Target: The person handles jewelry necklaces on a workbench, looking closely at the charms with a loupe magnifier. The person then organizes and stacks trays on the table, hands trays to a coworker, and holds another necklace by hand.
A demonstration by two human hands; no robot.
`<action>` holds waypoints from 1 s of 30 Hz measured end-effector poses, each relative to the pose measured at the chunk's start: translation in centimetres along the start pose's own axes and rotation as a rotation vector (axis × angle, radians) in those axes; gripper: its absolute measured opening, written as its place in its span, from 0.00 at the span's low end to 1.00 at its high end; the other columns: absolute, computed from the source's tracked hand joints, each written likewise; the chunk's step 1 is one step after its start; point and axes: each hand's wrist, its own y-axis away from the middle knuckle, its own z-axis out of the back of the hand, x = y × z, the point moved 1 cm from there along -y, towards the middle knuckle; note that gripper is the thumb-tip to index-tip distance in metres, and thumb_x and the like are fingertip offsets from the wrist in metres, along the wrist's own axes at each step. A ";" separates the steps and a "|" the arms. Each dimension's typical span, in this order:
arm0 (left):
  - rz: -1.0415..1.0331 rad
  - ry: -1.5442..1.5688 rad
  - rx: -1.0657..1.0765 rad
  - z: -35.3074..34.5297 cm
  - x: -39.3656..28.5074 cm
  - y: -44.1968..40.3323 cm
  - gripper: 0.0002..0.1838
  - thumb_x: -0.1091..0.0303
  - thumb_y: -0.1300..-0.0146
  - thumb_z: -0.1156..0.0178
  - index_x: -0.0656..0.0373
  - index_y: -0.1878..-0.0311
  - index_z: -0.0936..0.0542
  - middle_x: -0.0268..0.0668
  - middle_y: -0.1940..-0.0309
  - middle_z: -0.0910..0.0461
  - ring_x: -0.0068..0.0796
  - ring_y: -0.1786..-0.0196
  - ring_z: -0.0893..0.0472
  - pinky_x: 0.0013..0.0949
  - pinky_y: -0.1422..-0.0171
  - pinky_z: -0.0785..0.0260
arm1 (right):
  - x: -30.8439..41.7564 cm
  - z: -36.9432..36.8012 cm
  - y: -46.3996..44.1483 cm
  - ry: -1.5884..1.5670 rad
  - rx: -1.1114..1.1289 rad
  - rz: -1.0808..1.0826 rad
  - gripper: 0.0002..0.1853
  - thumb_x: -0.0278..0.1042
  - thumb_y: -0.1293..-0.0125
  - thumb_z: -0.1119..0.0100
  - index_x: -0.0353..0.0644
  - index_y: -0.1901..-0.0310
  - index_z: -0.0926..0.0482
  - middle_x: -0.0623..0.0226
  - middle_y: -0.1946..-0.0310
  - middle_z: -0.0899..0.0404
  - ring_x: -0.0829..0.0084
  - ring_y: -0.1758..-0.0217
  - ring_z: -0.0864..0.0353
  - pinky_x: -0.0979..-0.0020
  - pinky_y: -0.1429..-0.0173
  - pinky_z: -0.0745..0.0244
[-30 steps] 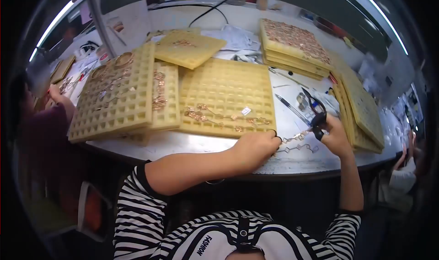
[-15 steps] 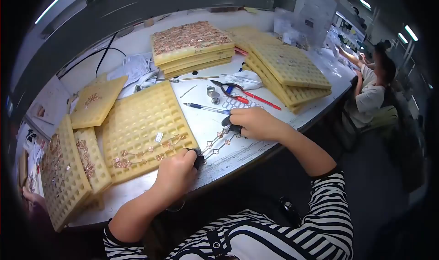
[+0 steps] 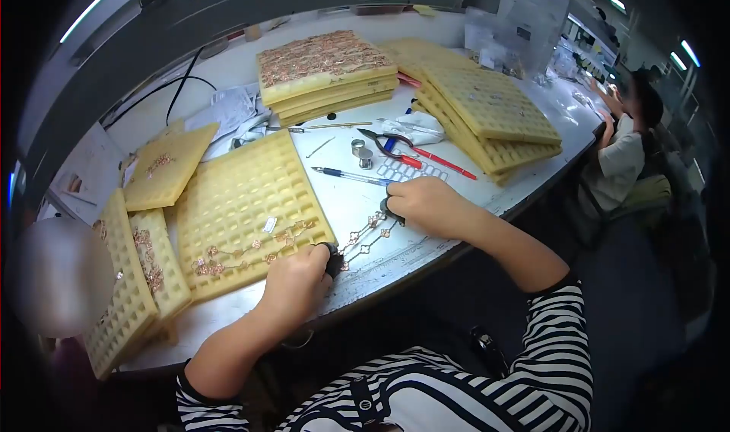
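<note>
The two hands are apart, each closed on one end of a chain (image 3: 366, 249); the exact pinch of the fingertips is hidden. The chain spans the gap between them in two strands with clover links, over the bench (image 3: 350, 204) near its front edge. The left hand (image 3: 295, 284) is just beside the near right corner of a foam tray (image 3: 243, 177), and the right hand (image 3: 430, 206) is just below a pen (image 3: 346, 175). Both wear black finger covers (image 3: 333, 260).

More chains (image 3: 207, 267) lie along the tray's near side, with a white tag (image 3: 270, 224) beside them. Beyond the pen stand two small tins (image 3: 365, 159), with red-handled pliers (image 3: 409, 160) to their right. A foam stack (image 3: 331, 90) topped with pink-gold pieces stands at the back. At right, a person in a pale top (image 3: 622, 162) sits further along
</note>
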 end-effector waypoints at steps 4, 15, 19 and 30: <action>0.016 0.029 -0.014 0.6 0.1 0.0 0.06 0.74 0.55 0.46 0.62 0.71 0.30 0.45 0.76 0.26 0.46 0.73 0.25 0.44 0.68 0.32 | 0.2 0.3 -0.2 -0.033 -0.039 -0.005 0.03 0.23 0.56 0.48 0.39 0.76 0.30 0.63 0.75 0.31 0.61 0.72 0.26 0.63 0.68 0.30; 0.013 0.088 0.031 0.3 0.7 -0.1 0.05 0.74 0.56 0.47 0.62 0.73 0.29 0.47 0.78 0.25 0.47 0.72 0.24 0.44 0.68 0.32 | 0.0 0.6 -1.0 -0.070 -0.001 -0.025 0.04 0.21 0.60 0.47 0.37 0.79 0.31 0.62 0.76 0.31 0.60 0.73 0.28 0.64 0.70 0.32; -0.009 0.152 -0.022 0.7 0.9 0.0 0.04 0.74 0.55 0.47 0.62 0.74 0.29 0.48 0.79 0.25 0.48 0.71 0.24 0.45 0.67 0.32 | -0.6 1.0 -0.8 -0.195 0.001 -0.082 0.05 0.18 0.62 0.48 0.35 0.78 0.31 0.60 0.77 0.34 0.59 0.74 0.32 0.66 0.71 0.36; 0.009 0.451 -0.318 3.6 2.4 -0.2 0.04 0.73 0.54 0.45 0.61 0.73 0.28 0.44 0.74 0.26 0.46 0.67 0.26 0.43 0.64 0.34 | 0.8 3.8 -2.3 -1.266 -0.193 -0.324 0.08 0.32 0.42 0.44 0.35 0.66 0.26 0.65 0.70 0.25 0.77 0.70 0.27 0.75 0.63 0.32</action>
